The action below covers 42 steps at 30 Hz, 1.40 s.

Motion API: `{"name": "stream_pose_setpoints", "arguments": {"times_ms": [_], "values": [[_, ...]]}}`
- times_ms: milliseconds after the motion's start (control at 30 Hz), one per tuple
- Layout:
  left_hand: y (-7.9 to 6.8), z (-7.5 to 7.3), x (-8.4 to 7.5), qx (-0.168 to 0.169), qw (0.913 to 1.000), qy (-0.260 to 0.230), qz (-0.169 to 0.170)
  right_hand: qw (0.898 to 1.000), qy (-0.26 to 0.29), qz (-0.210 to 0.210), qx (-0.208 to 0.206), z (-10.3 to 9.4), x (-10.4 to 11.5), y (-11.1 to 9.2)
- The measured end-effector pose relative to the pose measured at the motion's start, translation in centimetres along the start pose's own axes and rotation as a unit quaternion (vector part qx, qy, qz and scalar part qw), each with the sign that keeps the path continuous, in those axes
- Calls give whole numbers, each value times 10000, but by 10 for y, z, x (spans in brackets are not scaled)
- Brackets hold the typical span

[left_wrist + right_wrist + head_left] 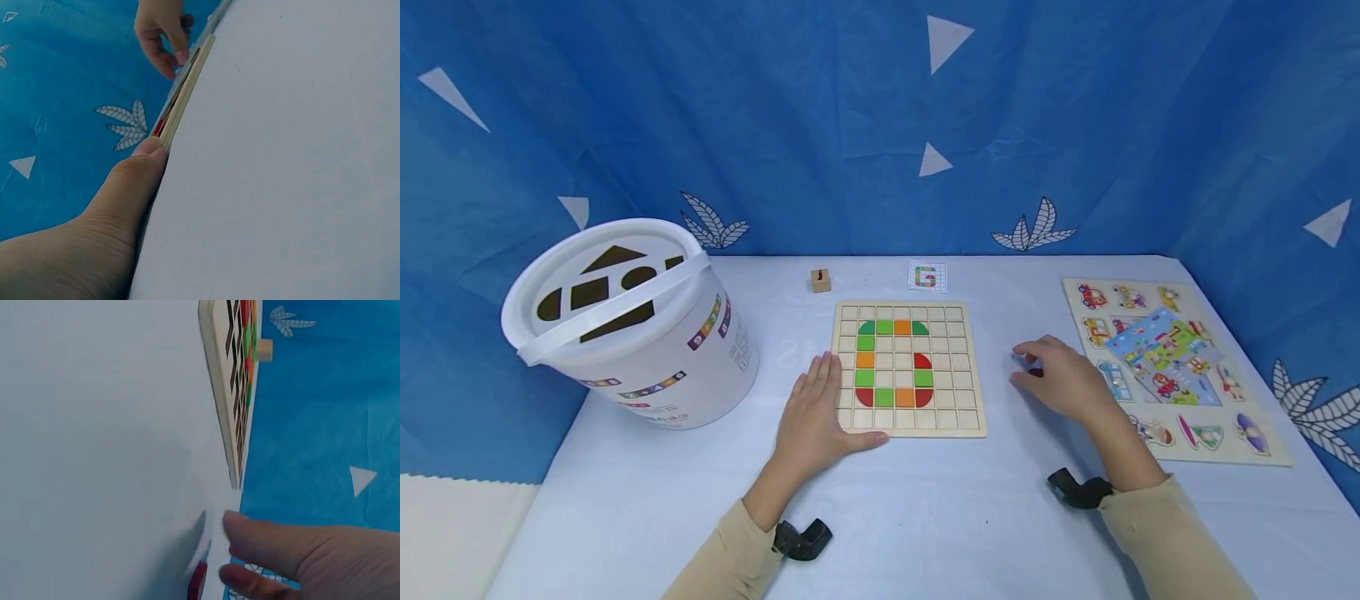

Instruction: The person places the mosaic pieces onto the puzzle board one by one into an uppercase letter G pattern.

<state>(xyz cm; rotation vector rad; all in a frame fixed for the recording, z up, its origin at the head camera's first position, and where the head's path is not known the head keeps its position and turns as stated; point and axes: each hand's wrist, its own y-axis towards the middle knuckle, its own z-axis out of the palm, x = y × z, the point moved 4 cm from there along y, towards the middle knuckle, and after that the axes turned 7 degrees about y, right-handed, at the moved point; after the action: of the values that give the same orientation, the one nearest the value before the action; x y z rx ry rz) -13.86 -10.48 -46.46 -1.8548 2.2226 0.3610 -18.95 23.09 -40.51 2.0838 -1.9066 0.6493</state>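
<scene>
A square wooden grid board [955,423] carries green, orange and red tiles [885,397] laid in the outline of a letter G. My left hand [816,417] rests along the board's left side, fingers straight and the thumb against its front edge. To the right of the board, my right hand [1060,375] hovers with bent fingers and a gap between thumb and fingertips. A small dark red piece [197,581] is just below these fingers, apart from them in the right wrist view; it is partly hidden in the head view.
A white bucket [715,392] with shape holes in its lid stands at the left. Behind the board are a wooden letter cube [821,281] and a small pattern card [927,277]. A vehicle puzzle board [1262,433] with a picture card [1172,354] on it lies at the right.
</scene>
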Motion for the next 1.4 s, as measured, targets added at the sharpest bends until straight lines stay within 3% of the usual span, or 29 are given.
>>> {"name": "stream_pose_setpoints", "arguments": {"times_ms": [133,233,633,833,1133,1400], "values": [[0,0,0,60,10000,-17,-31,9984,-483,283,-21,-6,-14,-6],[0,0,0,69,10000,-19,-42,9979,-521,371,-53,-7,-20,-9],[1,0,0,102,9999,-21,-47,9987,491,8,-147,0,-22,0],[1,0,1,85,10000,-27,-38,9955,883,-287,-174,11,8,12],[0,-1,-1,116,9999,-48,-57,9836,1572,-831,304,46,71,28],[0,-1,0,89,9999,16,-47,9806,1616,-1006,472,70,97,38]]}}
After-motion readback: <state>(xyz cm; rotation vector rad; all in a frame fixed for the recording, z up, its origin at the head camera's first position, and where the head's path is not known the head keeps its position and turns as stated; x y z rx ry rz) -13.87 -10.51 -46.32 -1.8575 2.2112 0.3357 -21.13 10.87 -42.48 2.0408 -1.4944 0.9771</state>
